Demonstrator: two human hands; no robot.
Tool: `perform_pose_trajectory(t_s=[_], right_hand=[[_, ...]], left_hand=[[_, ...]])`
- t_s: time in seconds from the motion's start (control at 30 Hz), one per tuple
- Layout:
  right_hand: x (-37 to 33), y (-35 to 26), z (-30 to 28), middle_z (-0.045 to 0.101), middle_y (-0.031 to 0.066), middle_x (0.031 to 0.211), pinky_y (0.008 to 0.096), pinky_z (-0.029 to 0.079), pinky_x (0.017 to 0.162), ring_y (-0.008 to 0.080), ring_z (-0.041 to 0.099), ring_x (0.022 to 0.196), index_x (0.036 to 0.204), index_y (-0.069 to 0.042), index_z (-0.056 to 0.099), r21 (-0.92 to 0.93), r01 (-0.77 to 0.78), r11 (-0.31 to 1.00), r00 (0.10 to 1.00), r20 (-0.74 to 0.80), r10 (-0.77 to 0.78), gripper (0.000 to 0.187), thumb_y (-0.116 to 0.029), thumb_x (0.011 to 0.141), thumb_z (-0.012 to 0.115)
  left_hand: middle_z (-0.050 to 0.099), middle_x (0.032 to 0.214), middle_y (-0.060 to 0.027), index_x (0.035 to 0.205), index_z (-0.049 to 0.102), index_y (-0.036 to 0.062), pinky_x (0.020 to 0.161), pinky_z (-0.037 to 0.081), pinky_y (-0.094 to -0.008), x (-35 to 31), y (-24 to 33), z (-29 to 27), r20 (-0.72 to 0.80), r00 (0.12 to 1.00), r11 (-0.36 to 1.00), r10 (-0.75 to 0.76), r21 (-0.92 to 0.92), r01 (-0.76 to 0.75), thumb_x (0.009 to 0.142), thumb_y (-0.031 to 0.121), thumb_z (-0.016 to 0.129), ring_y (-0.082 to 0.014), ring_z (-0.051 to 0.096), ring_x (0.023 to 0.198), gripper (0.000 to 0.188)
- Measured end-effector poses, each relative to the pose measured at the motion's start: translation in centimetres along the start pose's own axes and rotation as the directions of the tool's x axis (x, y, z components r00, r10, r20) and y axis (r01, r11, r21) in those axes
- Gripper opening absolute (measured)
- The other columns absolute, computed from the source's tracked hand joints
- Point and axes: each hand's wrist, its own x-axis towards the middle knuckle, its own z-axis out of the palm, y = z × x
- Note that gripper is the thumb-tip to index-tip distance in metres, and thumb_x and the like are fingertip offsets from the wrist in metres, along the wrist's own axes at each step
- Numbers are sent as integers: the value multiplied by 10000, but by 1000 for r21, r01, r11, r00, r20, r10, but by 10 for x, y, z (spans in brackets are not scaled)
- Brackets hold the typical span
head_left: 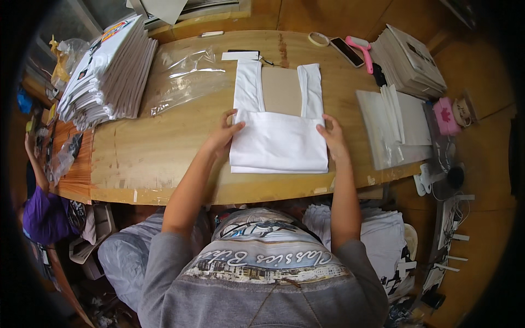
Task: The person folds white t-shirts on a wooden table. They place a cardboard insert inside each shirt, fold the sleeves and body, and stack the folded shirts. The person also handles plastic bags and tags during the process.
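A white shirt (279, 143) lies on the wooden table in front of me, its lower part folded up into a wide band. Two narrow strips of the cloth run away from me along the sides of a beige cardboard sheet (282, 90). At the left end of the band's far edge, my left hand (221, 132) pinches the cloth, thumb on top. My right hand (333, 136) holds the opposite end the same way. The fingertips under the cloth are partly hidden. A white paper strip (240, 56) lies just beyond the shirt's left strip.
Folded printed shirts (117, 71) are piled at the left, beside see-through plastic bags (191, 76). At the right are a phone (347, 52), a tape roll (319, 39), a pink handheld tool (361, 49), a stack of bagged items (407, 63) and a pink box (447, 116). Another person's purple sleeve (46, 216) shows far left.
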Motion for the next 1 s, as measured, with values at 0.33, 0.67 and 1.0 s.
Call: perform_pose_trajectory(t_s=[0.33, 0.67, 1.0], right_hand=[[-69, 17, 13, 589, 105, 804, 276, 434, 621, 166, 563, 750, 1166, -86, 410, -346, 49, 937, 987, -125, -97, 446, -17, 750, 554], [-35, 1, 106, 257, 97, 1335, 433, 181, 983, 261, 236, 1231, 1258, -65, 319, -827, 457, 329, 831, 265, -489, 511, -348, 839, 393], [-60, 2, 12, 241, 81, 1348, 507, 170, 971, 239, 226, 1238, 1277, -123, 307, -923, 377, 80, 830, 298, -471, 535, -365, 819, 437]], left_hand=[[421, 1113, -168, 1141, 449, 75, 685, 425, -316, -41, -57, 8, -35, 851, 575, 525, 752, -324, 683, -2, 597, -257, 511, 838, 487], [203, 1367, -48, 1308, 237, 141, 1016, 104, -428, 17, -59, 43, 432, 788, -357, 439, 889, -288, 836, 334, 353, -234, 140, 1272, 523], [282, 1327, -86, 1254, 342, 116, 1003, 180, -436, -32, -43, -11, 572, 767, -334, 291, 812, -479, 814, 331, 453, -250, 227, 1240, 502]])
